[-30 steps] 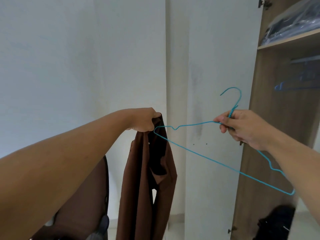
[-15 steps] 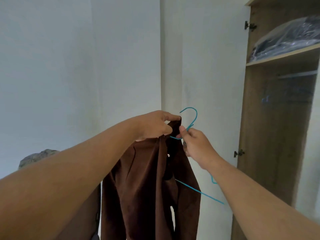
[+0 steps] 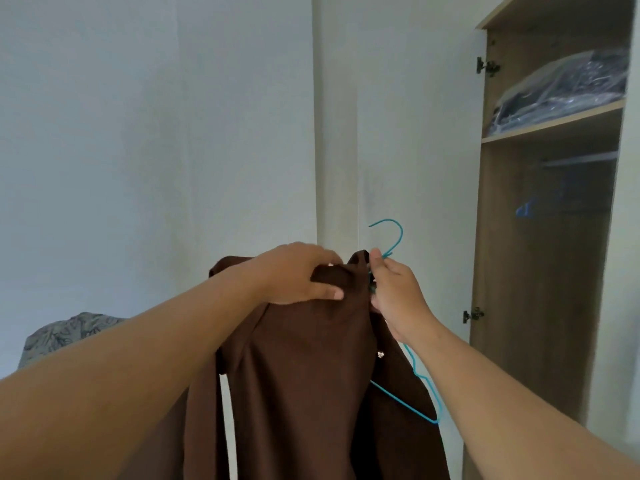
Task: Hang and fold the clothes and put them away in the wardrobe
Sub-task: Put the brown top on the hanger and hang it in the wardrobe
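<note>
Leftmost, low corner: patterned grey cushion (image 3: 65,332), partly hidden behind the left forearm.
Left hand (image 3: 298,273): clenched on the top of the brown shirt (image 3: 304,382), fingers curled over a bunch of the cloth, thumb pressed along the front.
Brown shirt: held up in the air in front of the white wall (image 3: 156,133), hanging down past the bottom edge; a small pale button (image 3: 380,355) showing near the right edge.
Right hand (image 3: 394,292): just beside the left, pinching the neck of the blue wire hanger (image 3: 424,382) right at the shirt's collar.
Blue wire hanger: hook sticking up above the right hand's fingers, one shoulder jutting out below the right wrist, the rest hidden in the shirt.
Wardrobe (image 3: 540,306): at far right, door open, wooden inside.
Upper shelf (image 3: 554,124): dark clothes in a clear plastic bag (image 3: 561,90).
Below shelf: rail with blurred blue hangers (image 3: 526,207).
</note>
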